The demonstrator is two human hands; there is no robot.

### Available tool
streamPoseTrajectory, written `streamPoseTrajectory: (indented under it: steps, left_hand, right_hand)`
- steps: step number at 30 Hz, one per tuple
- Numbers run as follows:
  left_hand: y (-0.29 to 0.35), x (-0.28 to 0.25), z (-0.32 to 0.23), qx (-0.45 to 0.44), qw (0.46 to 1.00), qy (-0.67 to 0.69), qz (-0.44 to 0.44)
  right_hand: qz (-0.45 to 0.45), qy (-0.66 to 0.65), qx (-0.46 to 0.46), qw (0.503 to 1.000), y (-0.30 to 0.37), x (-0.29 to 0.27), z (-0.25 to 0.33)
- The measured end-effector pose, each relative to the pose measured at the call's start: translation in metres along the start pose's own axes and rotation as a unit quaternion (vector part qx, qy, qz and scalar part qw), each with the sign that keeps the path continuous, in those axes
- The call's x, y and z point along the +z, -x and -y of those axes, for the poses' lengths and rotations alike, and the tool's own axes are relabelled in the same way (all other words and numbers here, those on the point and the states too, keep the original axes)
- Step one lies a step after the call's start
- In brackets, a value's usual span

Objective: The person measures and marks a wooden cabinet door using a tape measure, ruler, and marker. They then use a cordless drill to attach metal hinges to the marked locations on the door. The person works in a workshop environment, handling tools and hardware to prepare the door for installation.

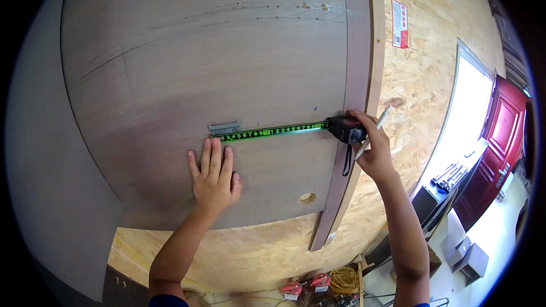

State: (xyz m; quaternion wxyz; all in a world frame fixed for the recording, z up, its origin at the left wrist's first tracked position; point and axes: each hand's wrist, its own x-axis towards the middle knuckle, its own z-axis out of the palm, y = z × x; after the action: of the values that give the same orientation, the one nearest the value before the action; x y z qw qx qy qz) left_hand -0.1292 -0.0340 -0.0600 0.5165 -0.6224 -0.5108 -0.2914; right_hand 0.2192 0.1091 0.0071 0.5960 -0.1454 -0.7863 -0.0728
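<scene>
A black tape measure point(347, 129) is gripped in my right hand point(375, 146), against the right edge strip of a large grey-brown panel point(256, 68). The same hand also holds a slim white pen point(373, 131), slanting up between the fingers. From the case a black and green blade point(273, 131) runs left across the panel. My left hand point(214, 176) lies flat with fingers stretched, its fingertips at the blade's end. Just above that end sits a small grey metal piece point(225, 127). A black wrist strap point(347, 160) dangles from the case.
Behind the panel stands a chipboard wall point(409, 85) with a red and white label point(400, 24). A round hole point(307, 198) pierces the panel low down. On the floor lie a coiled yellow hose or cord point(344, 280) and red items point(321, 280). A red door point(495, 148) is far right.
</scene>
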Motion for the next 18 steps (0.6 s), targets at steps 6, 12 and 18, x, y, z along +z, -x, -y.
streamPoseTrajectory:
  steps: [6,12,18]
  left_hand:
    - [0.017,0.012,0.016,0.049,0.983,0.137,-0.111]
    - [0.125,-0.038,-0.063,-0.007,0.901,0.422,-0.097]
    - [0.208,-0.047,-0.237,-0.122,0.713,0.690,-0.020]
  right_hand:
    - [0.054,0.024,-0.079,0.995,0.025,-0.012,0.020]
    - [0.207,-0.038,0.062,0.976,0.183,-0.086,0.087]
    - [0.147,-0.009,0.394,0.907,0.375,-0.164,0.218]
